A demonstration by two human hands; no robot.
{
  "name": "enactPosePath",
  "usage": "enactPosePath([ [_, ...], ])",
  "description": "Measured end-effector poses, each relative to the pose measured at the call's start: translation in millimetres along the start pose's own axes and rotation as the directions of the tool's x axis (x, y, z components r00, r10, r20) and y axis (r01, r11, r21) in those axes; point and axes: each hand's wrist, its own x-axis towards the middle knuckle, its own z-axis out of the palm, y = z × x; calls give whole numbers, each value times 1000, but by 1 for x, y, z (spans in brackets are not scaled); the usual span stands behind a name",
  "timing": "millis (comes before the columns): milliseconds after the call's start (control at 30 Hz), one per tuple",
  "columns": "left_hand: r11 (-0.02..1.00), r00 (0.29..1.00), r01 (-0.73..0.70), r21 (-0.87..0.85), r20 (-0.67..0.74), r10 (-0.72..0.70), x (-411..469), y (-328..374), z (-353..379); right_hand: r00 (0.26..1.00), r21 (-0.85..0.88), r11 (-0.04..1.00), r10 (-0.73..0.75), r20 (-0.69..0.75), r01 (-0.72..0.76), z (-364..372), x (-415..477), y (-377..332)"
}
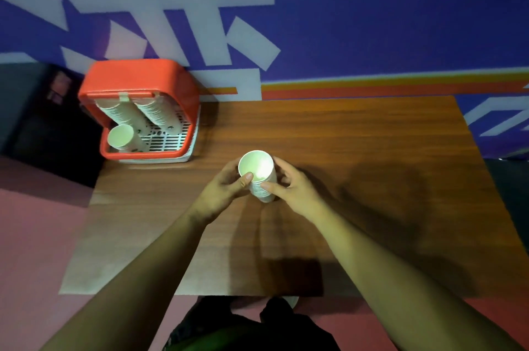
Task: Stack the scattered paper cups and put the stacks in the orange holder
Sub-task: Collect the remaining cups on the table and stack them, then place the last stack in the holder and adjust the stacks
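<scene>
A person holds a stack of paper cups [259, 176] with both hands, over the middle of the brown desk [372, 150]. The stack is to the right of the orange holder [137, 76] and a bit nearer to the person. It stands up with its open top facing the camera. The left hand [226, 190] is on the side of the stack nearest the holder, and the right hand [292, 187] is on the far side. The fingers [246, 179] of both hands are curled round the cups and hold them tight. The holder sits at the desk's corner, well apart from the hands. Three other stacks [160, 113] already lie inside it, two long ones at the back and a short one at the front. I see no loose cups on the desk near the holder, so I think the stacking is done and this is the last stack to put away. Next, the stack needs to go over to the holder and be laid down in a free spot beside the others. The hands should keep it straight so no cup slips off the top.
</scene>
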Motion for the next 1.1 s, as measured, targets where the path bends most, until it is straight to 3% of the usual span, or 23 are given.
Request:
enactPosePath([
  [233,992,970,-125,16,-206,126,-45,22,-124,990,26,994,-107,92,105,114,50,-68],
  [367,990,949,-130,-60,-297,106,-51,19,-196,985,22,989,-148,91,146,177,80,-97],
  [500,986,966,-136,-99,-233,110,-39,23,-251,992,44,992,-119,31,117,220,106,-117],
  [767,984,979,-175,44,-96,179,17,20,-312,994,81,995,-54,-93,61,259,151,-126],
  [1100,992,987,-127,7,-98,127,43,13,-332,989,8,1000,0,-147,1,268,186,-130],
])
